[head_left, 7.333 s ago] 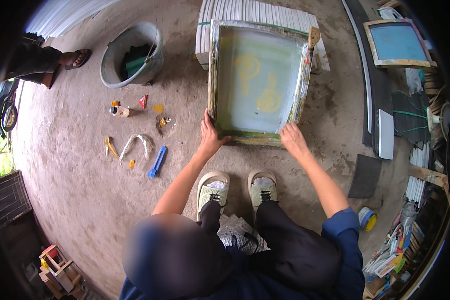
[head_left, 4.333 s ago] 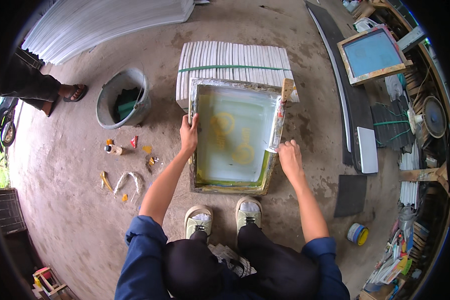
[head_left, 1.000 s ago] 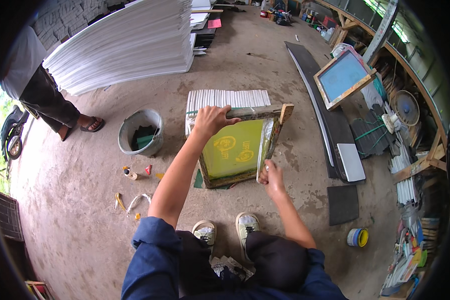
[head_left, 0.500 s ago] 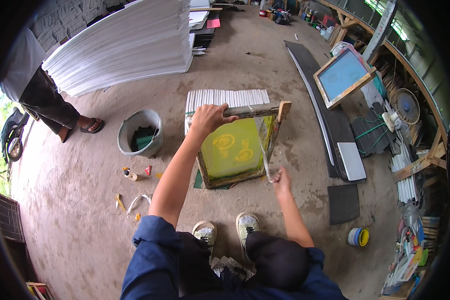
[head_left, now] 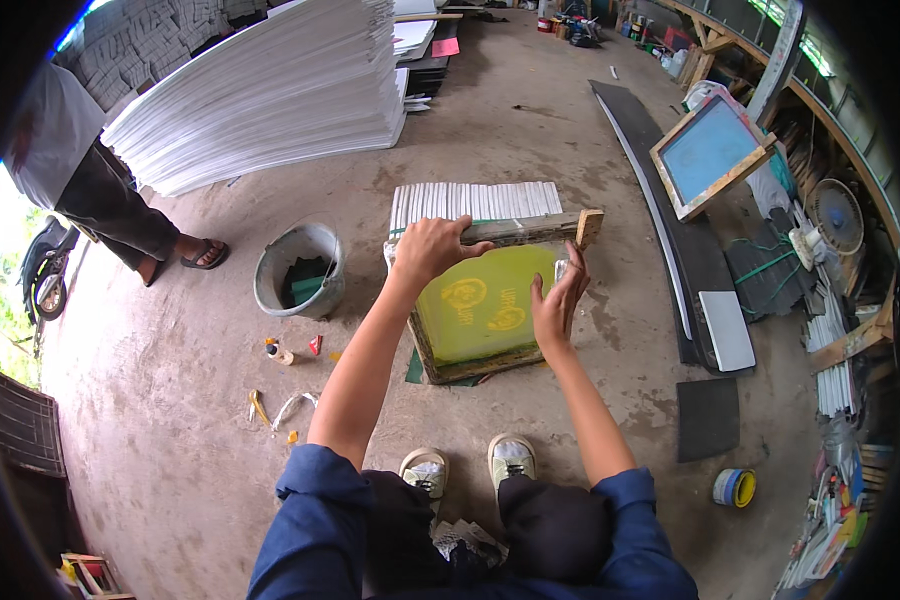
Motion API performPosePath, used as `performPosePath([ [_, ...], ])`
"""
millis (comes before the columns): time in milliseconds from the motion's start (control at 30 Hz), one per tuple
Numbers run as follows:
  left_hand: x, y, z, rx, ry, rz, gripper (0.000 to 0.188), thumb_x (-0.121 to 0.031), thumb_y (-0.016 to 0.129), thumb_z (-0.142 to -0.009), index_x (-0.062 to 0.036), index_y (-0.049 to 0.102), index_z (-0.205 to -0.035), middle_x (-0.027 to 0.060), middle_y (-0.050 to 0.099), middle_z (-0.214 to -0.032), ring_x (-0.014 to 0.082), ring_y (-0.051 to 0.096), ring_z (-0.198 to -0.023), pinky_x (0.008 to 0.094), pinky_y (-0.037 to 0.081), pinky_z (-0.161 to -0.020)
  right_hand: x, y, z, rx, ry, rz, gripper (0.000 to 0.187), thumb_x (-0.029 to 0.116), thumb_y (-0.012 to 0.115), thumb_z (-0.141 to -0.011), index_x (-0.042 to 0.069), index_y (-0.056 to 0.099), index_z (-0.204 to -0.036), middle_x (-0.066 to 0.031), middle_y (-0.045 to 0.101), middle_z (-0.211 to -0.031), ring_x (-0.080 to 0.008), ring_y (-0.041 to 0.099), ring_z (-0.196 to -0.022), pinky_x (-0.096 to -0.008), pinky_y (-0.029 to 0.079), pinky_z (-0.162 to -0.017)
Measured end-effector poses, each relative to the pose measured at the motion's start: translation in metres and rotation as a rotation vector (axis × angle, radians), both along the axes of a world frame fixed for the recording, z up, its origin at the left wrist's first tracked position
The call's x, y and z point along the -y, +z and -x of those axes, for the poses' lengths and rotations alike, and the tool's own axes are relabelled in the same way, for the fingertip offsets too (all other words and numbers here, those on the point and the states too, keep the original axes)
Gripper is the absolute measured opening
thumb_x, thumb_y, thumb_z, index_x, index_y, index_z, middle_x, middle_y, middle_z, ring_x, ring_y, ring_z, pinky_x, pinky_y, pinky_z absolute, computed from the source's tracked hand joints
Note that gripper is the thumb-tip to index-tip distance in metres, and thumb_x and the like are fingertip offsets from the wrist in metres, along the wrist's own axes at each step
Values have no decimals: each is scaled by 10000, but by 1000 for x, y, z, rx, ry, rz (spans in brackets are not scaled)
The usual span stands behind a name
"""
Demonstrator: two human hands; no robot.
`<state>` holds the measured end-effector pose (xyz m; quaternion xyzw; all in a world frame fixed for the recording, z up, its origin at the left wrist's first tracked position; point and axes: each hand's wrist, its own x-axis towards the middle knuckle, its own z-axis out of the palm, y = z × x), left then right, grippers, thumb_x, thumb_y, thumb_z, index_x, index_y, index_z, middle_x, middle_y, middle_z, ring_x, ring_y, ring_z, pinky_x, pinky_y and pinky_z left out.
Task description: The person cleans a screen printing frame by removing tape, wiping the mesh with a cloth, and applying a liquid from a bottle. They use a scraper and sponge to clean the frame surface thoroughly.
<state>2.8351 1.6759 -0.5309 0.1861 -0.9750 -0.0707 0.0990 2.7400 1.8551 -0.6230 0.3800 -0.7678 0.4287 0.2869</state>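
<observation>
Now one screen (head_left: 485,310): one left hand (head_left: 432,248), fingers clamped on top; one right hand (head_left: 560,300), fingers apart, hold unclear

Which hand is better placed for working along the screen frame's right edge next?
Right, I'd judge: the right hand is at that edge, thumb and index finger spread apart. The left hand is on the top bar, farther left, apparently steadying it.

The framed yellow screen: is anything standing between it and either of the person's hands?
Nothing visible stands in the way. The left hand grips the top bar of the framed yellow screen, and the right hand is at its right side. A small whitish piece shows there, too unclear to identify.
</observation>
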Motion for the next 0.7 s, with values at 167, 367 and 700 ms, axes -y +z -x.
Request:
performPosePath([
  [167, 3, -2, 1, -3, 4, -8, 650, -653, 514, -780, -66, 626, -1036, 174, 653, -720, 325, 652, -716, 423, 518, -657, 9, -7, 9, 24, -83, -16, 470, 52, 565, -852, -33, 315, -1240, -174, 407, -1253, -358, 369, -1118, -475, 314, -937],
  [367, 9, -5, 5, -28, -15, -31, 594, -614, 433, -850, -63, 622, -968, 187, 631, -687, 345, 638, -696, 439, 505, -641, 14, -14, 14, -61, -153, -11, 353, 100, 566, -869, -23, 393, -1151, -167, 509, -1131, -340, 394, -1050, -478, 312, -900],
  [700, 9, -10, 9, -67, 35, 41, 701, -719, 342, -812, -106, 669, -909, 143, 632, -630, 303, 652, -641, 405, 513, -559, 32, 0, 5, 205, 93, -171, 149, 82, 465, -900, -16, 427, -1005, -189, 551, -688, -336, 546, -606, -404, 449, -539],
])
